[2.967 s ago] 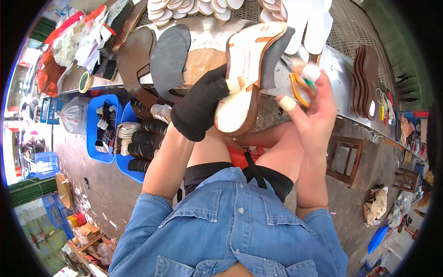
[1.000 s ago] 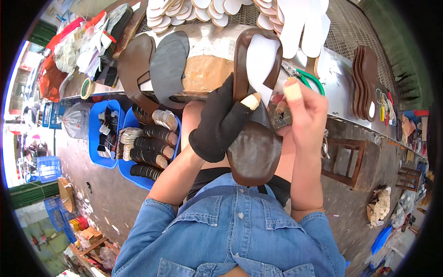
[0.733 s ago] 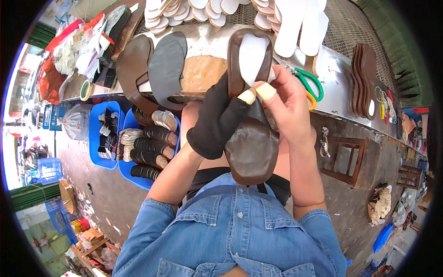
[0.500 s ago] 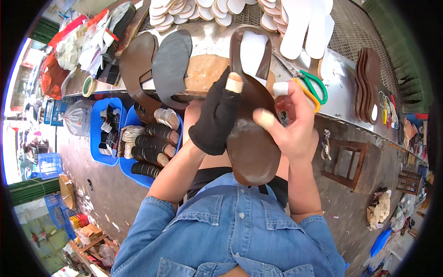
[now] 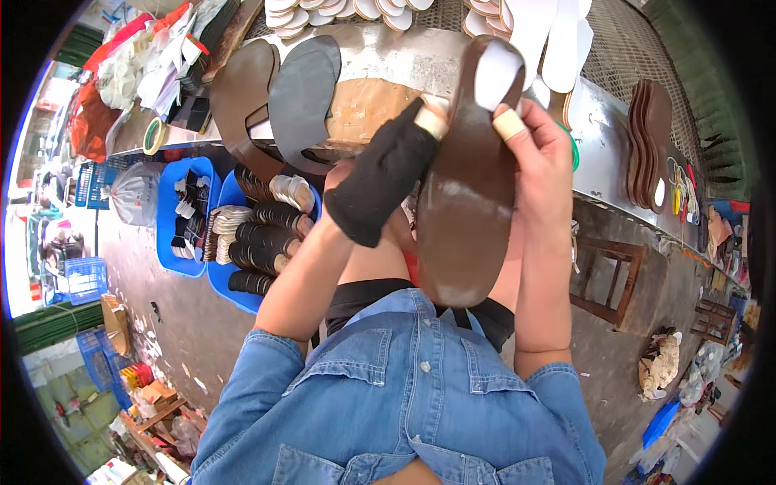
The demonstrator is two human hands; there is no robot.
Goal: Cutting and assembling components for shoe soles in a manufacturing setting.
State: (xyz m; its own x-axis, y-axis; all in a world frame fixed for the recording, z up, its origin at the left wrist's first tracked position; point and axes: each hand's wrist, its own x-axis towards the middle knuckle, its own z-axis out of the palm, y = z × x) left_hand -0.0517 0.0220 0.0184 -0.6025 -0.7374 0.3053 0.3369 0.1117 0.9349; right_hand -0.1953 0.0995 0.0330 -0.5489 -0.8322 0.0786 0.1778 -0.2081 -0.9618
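Between my hands is a brown leather insole [image 5: 467, 214], held up lengthwise and leaning slightly right. A white oval patch [image 5: 496, 74] shows at its far end. My left hand [image 5: 380, 182], in a black fingerless glove with tape on the thumb, grips the insole's left edge; its other fingers are hidden behind. My right hand [image 5: 540, 153], bare with tape on the thumb, pinches the right edge just below the white patch. Beyond the right hand, a green scissor handle [image 5: 575, 152] peeks out, mostly hidden.
On the metal bench [image 5: 598, 162] lie brown leather pieces [image 5: 238, 93], grey pieces [image 5: 303, 93] and stacked brown insoles [image 5: 647, 145]. White insoles are piled at the back. Two blue bins [image 5: 162, 218] with sole parts stand at left. A wooden stool [image 5: 618, 283] is at right.
The insole has moved up and to the right, now tilting right. My right thumb and fingers, apart before, have closed on its edge. The scissors have become mostly covered.
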